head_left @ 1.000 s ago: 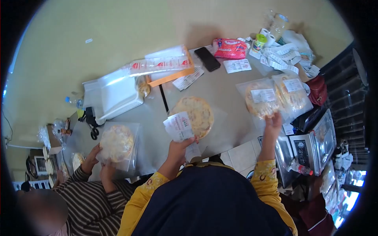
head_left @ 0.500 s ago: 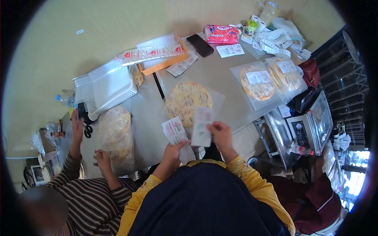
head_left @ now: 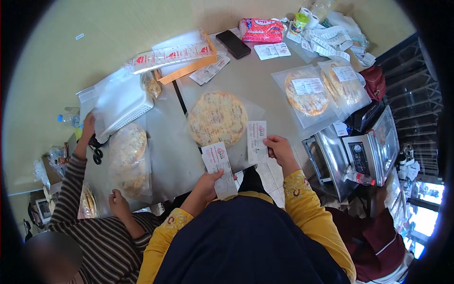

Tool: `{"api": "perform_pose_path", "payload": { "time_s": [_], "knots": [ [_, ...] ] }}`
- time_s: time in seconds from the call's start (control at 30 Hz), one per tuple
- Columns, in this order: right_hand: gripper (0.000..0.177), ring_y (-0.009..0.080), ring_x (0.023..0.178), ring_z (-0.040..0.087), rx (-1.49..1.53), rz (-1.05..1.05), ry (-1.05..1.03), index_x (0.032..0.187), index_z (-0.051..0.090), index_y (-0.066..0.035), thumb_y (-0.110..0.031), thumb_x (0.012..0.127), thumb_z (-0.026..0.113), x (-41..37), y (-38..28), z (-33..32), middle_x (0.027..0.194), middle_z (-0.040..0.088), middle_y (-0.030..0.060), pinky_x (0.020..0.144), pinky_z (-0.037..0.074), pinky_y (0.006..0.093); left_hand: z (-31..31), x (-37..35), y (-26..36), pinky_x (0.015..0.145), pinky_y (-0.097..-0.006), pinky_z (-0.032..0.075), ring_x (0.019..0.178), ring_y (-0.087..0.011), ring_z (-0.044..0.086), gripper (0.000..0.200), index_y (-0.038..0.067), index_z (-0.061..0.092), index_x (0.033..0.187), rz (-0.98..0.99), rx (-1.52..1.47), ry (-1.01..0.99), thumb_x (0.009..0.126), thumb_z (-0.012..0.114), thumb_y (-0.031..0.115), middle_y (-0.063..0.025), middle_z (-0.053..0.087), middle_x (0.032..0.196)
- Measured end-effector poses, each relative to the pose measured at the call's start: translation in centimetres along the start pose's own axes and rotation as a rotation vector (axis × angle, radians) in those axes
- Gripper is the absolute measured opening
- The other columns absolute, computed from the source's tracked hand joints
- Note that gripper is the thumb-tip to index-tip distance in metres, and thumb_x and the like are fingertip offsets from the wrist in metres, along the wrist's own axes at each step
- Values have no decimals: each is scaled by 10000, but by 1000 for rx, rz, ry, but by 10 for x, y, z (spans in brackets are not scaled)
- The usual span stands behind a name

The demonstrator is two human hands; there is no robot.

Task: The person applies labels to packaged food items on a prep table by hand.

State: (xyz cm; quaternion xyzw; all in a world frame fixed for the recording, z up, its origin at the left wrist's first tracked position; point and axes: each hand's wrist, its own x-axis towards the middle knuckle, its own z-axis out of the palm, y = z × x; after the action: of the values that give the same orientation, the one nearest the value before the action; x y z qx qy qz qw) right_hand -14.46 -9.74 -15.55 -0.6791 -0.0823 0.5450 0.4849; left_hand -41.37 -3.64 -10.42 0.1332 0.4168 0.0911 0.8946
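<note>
My left hand (head_left: 206, 186) pinches a printed pizza label (head_left: 216, 158) with a red and green logo, possibly with more labels beneath it. Between the fingers of my right hand (head_left: 280, 149) is another printed label (head_left: 257, 136), held upright near the table's front edge. Just beyond both labels lies a flat round pizza (head_left: 217, 117) on a clear plastic sheet or bag. Two bagged pizza packs sit at the right, a single pizza (head_left: 306, 97) and a stack (head_left: 346, 84), each with a white label on top.
A co-worker in a striped sleeve (head_left: 68, 189) reaches toward a white plastic basket (head_left: 130, 111) at left, beside bagged pizzas (head_left: 128, 156) and scissors (head_left: 97, 155). A phone (head_left: 233, 44), a pink pack (head_left: 261, 30) and an orange-edged tray (head_left: 189, 66) line the back. A vacuum sealer-like machine (head_left: 362, 156) stands right.
My right hand has moved right with its label, now turned print side toward me. My left hand keeps its label. The co-worker's hand has reached to the basket. The view has shifted slightly.
</note>
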Motion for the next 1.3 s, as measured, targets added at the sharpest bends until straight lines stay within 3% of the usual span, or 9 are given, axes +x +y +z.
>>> {"api": "perform_pose_path", "payload": {
  "time_s": [0.2, 0.4, 0.63, 0.83, 1.03, 1.3],
  "knots": [
    [109, 58, 428, 447, 147, -70, 46, 854, 603, -28, -113, 790, 631, 23, -7, 17, 604, 542, -3, 388, 363, 201, 6, 12, 0, 848, -448, 448, 980, -326, 555, 330, 29, 411, 1228, 18, -42, 62, 906, 396, 100, -107, 519, 1149],
    [102, 58, 473, 470, 164, 43, 3, 863, 587, -36, -112, 804, 622, 13, -21, -4, 677, 576, 3, 436, 394, 193, 4, 16, -2, 839, -452, 450, 975, -310, 562, 332, 29, 403, 1231, 97, -57, 47, 904, 389, 78, -118, 530, 1130],
    [121, 102, 537, 543, 44, -19, -232, 845, 594, -26, -117, 783, 643, 38, -29, 34, 699, 589, 34, 491, 477, 237, 0, 17, -5, 845, -433, 459, 970, -318, 563, 368, 25, 405, 1251, 143, -103, 48, 890, 433, 92, -108, 520, 1172],
    [149, 170, 593, 602, 281, 25, -186, 868, 567, -15, -98, 774, 648, 44, -44, 74, 739, 598, 75, 510, 498, 264, 5, 11, -1, 822, -445, 469, 963, -304, 570, 338, 43, 423, 1226, 154, -123, 23, 889, 427, 76, -102, 522, 1160],
    [252, 210, 656, 627, 238, 9, -267, 918, 558, 45, -140, 770, 644, 40, -56, 129, 775, 607, 127, 576, 534, 301, 12, 3, 5, 827, -451, 468, 974, -302, 567, 339, 38, 423, 1227, 173, -144, 28, 893, 436, 91, -96, 516, 1178],
    [236, 196, 626, 622, 77, -63, -378, 967, 563, 28, -98, 775, 616, 32, -42, 104, 782, 616, 112, 555, 534, 305, 1, 0, 6, 808, -442, 487, 971, -310, 570, 359, 39, 414, 1244, 155, -139, 9, 891, 438, 101, -92, 516, 1190]
  ]
}}
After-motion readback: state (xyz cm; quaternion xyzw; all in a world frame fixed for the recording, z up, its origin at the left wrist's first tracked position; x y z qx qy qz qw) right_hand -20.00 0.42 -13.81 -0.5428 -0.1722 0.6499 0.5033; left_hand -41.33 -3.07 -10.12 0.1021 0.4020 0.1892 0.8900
